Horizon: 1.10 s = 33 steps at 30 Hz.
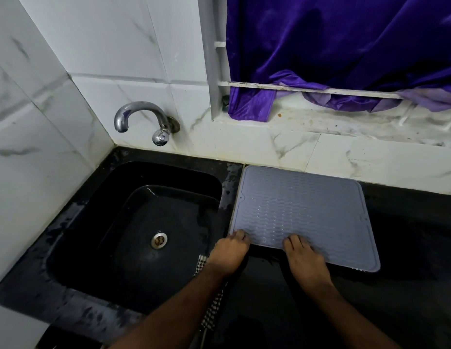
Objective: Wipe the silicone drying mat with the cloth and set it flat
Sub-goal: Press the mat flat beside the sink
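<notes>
The mat (302, 212) lies right of centre in the frame on the dark counter (408, 235), beside the sink (118, 222). If I tug its near edge it could buckle or slide on the wet stone. My left hand (229, 253) curls onto its lower-left corner; my right hand (305, 258) presses its near edge, fingers close together. The checked cloth (214, 306) lies under my left forearm, unheld.

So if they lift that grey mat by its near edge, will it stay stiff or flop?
Probably flop: the mat looks thin and lies flush on the counter. Its ridged surface likely grips rather than slides. Both hands sit at its near edge.
</notes>
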Tool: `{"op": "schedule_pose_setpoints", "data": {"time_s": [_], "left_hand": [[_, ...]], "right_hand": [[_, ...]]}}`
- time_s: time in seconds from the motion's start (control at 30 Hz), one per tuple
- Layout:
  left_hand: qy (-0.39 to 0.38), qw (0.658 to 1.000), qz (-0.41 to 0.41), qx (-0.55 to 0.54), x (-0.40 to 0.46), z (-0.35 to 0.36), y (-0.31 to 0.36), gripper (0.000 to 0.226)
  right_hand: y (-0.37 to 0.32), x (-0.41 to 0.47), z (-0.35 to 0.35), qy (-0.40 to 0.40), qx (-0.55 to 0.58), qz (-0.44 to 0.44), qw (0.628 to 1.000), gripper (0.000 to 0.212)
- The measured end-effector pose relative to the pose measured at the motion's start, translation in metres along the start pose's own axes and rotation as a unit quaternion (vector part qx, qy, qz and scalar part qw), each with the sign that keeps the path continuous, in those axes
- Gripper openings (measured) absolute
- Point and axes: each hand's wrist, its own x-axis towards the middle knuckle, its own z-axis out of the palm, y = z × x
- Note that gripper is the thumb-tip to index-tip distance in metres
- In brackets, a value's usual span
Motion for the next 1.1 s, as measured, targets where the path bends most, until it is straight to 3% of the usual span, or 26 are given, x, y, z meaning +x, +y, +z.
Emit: {"op": "schedule_pose_setpoints", "data": {"time_s": [0.47,1.1], "left_hand": [[0.02,1.0,-0.013,-0.017,0.0,-0.003,0.007,0.038],[0.025,0.999,-0.021,-0.032,0.0,0.004,0.001,0.042]], "right_hand": [[-0.002,-0.001,-0.006,-0.051,0.015,0.031,0.998,0.045],[-0.012,0.0,-0.004,-0.044,0.032,0.047,0.997,0.047]]}}
